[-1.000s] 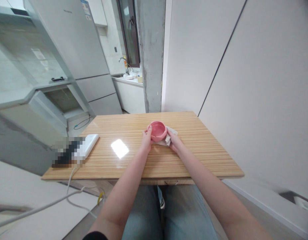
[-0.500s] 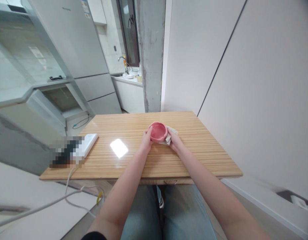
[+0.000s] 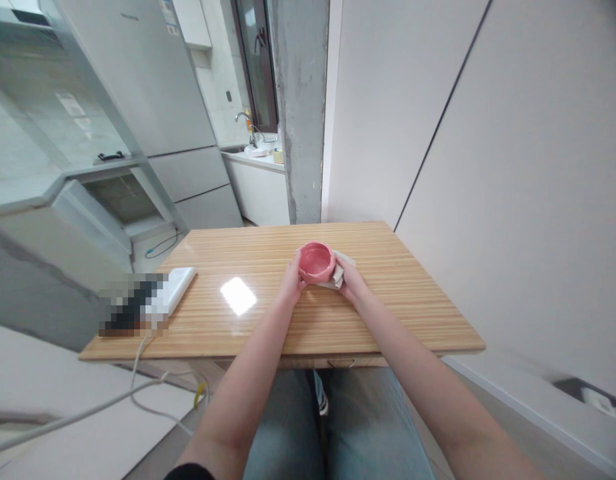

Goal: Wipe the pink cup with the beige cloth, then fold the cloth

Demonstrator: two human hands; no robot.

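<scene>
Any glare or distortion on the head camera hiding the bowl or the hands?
Head view: a bright glare patch sits on the table, left of the left hand; pink bowl, cloth and right hand show clearly; edges bend wide-angle; a pixelated block masks the left end.

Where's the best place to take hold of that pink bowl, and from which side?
Grip the pink bowl by its outer wall just under the rim, from the left and right together. It sits mouth up, round and shallow, so opposite sides give an even hold. The left hand already cups its left side; the right hand presses a whitish cloth against the right.
</scene>
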